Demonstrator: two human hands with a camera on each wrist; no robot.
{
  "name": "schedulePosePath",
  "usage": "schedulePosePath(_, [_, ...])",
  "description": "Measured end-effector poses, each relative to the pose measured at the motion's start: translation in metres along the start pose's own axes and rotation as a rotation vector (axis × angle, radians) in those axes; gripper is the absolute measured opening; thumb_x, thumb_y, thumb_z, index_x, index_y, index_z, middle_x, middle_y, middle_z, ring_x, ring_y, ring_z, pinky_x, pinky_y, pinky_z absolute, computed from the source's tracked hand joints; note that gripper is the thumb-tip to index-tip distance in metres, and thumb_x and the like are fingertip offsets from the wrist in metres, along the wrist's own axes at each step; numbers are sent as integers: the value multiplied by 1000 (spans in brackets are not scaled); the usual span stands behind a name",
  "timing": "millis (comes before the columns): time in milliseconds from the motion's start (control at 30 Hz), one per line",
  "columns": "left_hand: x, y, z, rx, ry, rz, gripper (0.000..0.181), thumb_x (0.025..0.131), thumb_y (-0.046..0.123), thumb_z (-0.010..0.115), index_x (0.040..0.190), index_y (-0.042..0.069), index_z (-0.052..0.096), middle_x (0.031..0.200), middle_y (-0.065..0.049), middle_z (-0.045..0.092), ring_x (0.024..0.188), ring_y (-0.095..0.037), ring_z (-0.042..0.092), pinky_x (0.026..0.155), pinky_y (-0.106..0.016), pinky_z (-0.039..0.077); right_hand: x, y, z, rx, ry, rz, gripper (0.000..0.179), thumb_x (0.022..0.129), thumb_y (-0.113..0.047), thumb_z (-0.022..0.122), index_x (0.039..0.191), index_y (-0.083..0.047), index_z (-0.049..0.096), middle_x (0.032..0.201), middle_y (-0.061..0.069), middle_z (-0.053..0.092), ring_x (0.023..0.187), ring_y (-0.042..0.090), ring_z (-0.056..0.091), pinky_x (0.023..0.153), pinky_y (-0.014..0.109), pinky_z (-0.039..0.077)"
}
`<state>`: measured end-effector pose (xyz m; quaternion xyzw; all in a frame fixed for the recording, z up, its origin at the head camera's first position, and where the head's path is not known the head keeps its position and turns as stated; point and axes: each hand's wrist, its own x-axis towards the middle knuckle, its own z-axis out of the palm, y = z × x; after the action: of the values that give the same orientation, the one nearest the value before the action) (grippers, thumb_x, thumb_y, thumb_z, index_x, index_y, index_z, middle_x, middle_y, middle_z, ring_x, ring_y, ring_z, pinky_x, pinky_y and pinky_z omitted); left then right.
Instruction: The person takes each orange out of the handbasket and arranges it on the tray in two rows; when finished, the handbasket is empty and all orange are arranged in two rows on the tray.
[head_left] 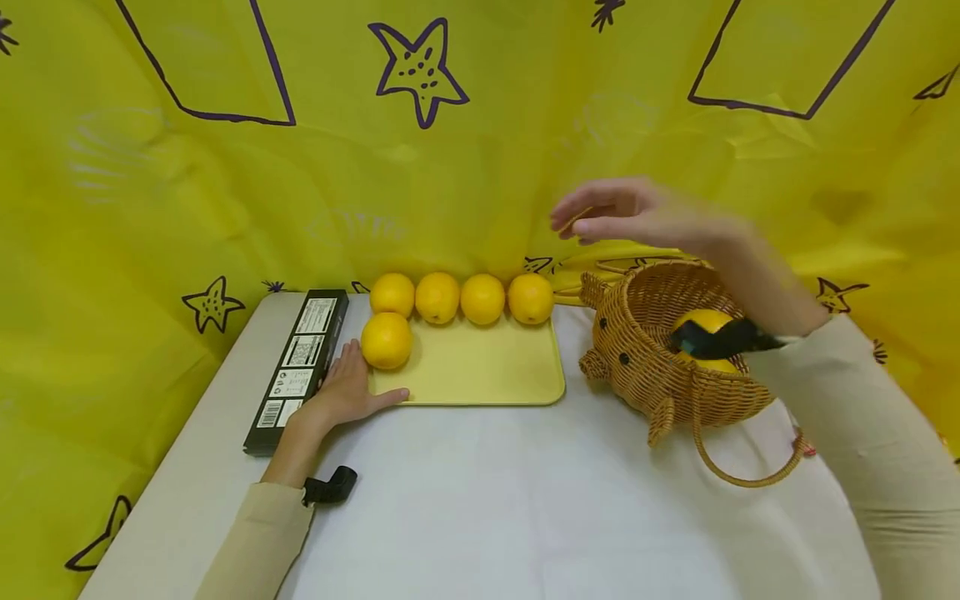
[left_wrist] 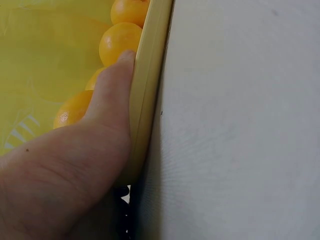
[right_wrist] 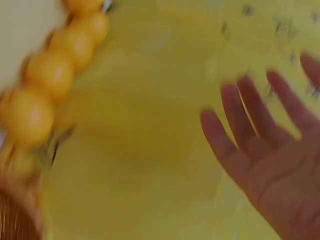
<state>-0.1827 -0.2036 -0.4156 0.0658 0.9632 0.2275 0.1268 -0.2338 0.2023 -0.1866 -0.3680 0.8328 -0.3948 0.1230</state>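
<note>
On a shallow yellow tray [head_left: 480, 367], several oranges stand in a row along the back edge, among them the rightmost orange [head_left: 531, 298]. One more orange [head_left: 386, 340] sits in front of the row's left end. My left hand [head_left: 348, 387] rests against the tray's front left corner, its thumb along the front rim and its fingers beside the front orange. In the air above the wicker basket [head_left: 645, 358] is my right hand [head_left: 615, 212], with spread fingers and an empty palm in the right wrist view. Inside the basket lies an orange [head_left: 708, 321], partly hidden by the wrist strap.
A long black box [head_left: 296, 371] with white labels lies left of the tray. The basket has animal ears and eyes, and its handle [head_left: 750, 482] hangs down on the white tablecloth [head_left: 525, 500]. A yellow patterned curtain [head_left: 480, 167] stands behind the table.
</note>
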Motion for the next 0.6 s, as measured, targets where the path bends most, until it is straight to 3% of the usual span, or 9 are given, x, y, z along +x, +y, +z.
schedulePosePath(67, [0, 0, 0, 2, -3, -7, 126, 82, 67, 61, 149, -12, -10, 157, -34, -12, 148, -47, -9, 121, -60, 1, -11, 20, -28, -89, -127, 89, 36, 102, -16, 46, 137, -7, 52, 132, -4, 59, 117, 10, 59, 97, 21, 50])
schedulePosePath(167, [1, 1, 2, -6, 2, -2, 125, 82, 66, 61, 149, -11, -10, 157, -34, -12, 148, -47, -9, 121, -60, 1, -31, 53, -57, -168, -208, 241, 38, 104, -21, 43, 141, -13, 49, 136, -11, 55, 118, 3, 58, 97, 20, 50])
schedulePosePath(333, [1, 1, 1, -16, 6, 4, 125, 81, 66, 61, 150, -10, -10, 157, -34, -12, 148, -47, -8, 120, -60, 1, -57, 104, -78, -70, -249, 367, 44, 106, -24, 36, 147, -8, 40, 136, -19, 53, 122, -3, 55, 98, 20, 49])
schedulePosePath(500, [1, 0, 2, -12, 4, -4, 125, 82, 66, 62, 150, -10, -10, 157, -34, -12, 148, -48, -8, 120, -60, 1, -69, 134, -81, -13, -311, 442, 49, 106, -27, 36, 151, -7, 33, 151, 6, 45, 124, -5, 52, 100, 21, 47])
schedulePosePath(600, [1, -1, 1, -12, 6, -4, 126, 81, 66, 62, 150, -11, -11, 157, -34, -12, 148, -48, -8, 120, -61, 1, -72, 144, -79, -39, -341, 466, 50, 106, -28, 37, 151, -7, 32, 155, 21, 34, 133, 8, 49, 106, 29, 45])
